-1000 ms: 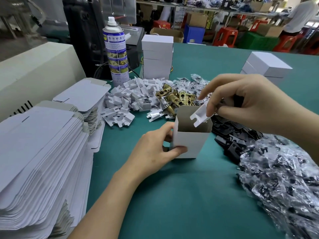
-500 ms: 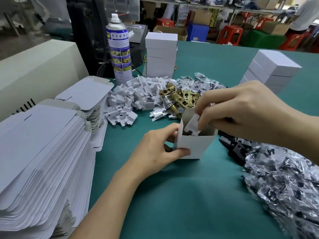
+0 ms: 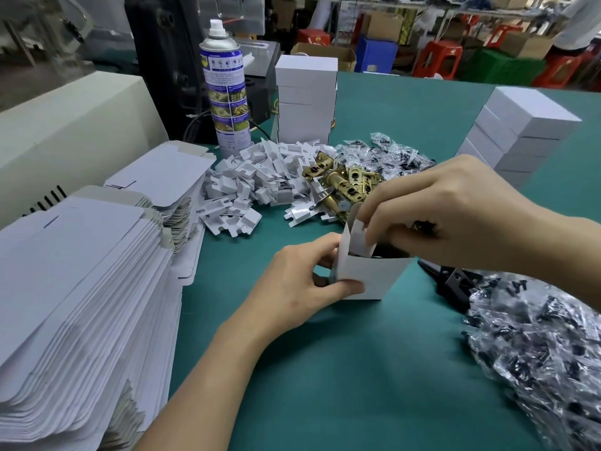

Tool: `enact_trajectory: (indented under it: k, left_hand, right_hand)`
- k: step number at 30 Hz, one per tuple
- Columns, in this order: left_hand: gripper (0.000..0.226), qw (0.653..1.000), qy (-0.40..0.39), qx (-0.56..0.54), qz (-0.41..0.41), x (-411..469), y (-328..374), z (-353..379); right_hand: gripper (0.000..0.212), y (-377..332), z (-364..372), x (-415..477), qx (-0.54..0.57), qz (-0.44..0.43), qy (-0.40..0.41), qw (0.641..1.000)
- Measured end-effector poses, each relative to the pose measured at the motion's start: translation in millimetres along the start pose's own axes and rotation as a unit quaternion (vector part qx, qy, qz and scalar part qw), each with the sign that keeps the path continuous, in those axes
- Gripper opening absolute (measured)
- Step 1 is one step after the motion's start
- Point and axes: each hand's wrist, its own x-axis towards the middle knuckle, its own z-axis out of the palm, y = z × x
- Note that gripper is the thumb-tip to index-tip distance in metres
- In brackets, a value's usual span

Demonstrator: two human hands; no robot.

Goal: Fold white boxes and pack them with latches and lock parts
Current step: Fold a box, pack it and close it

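Observation:
An open white box [image 3: 374, 278] stands upright on the green table [image 3: 357, 369]. My left hand [image 3: 302, 288] grips its left corner, thumb on the front face. My right hand [image 3: 448, 209] is over the open top, fingertips pinching a white card insert [image 3: 357, 239] that stands partly inside the box. Dark parts show inside the box. Brass latches [image 3: 344, 187] lie just behind the box, beside a heap of white card inserts [image 3: 257, 180].
Flat unfolded white boxes are stacked at left [image 3: 74, 288]. A spray can [image 3: 226, 89] and a stack of closed boxes [image 3: 305, 99] stand at the back, another stack at right [image 3: 517, 131]. Bagged black parts [image 3: 546, 353] and loose black parts [image 3: 452, 281] lie at right.
My right hand brought the white insert down from above the box and pushed it into the open top. My left hand kept its hold on the box.

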Motion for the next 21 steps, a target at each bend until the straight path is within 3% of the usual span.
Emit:
enact_trajectory:
  k: [6,11,14,21]
  left_hand:
    - [0.037,1.000,0.003,0.003,-0.005,0,-1,1]
    - [0.038,1.000,0.010,-0.001,-0.015,1,-3,1]
    - [0.036,1.000,0.011,-0.006,-0.019,1,-3,2]
    - [0.042,1.000,0.016,-0.001,-0.018,1,-3,3]
  right_hand:
    - [0.005,-5,3,-1,0.062,0.057,0.026,0.996]
    - [0.022,-11,5,-3,0.092,0.139,0.096,0.981]
    - [0.023,-19,10,-6,0.116,0.180,0.087,0.973]
    - [0.026,-24,3,-11,-0.025,0.175,0.008,0.984]
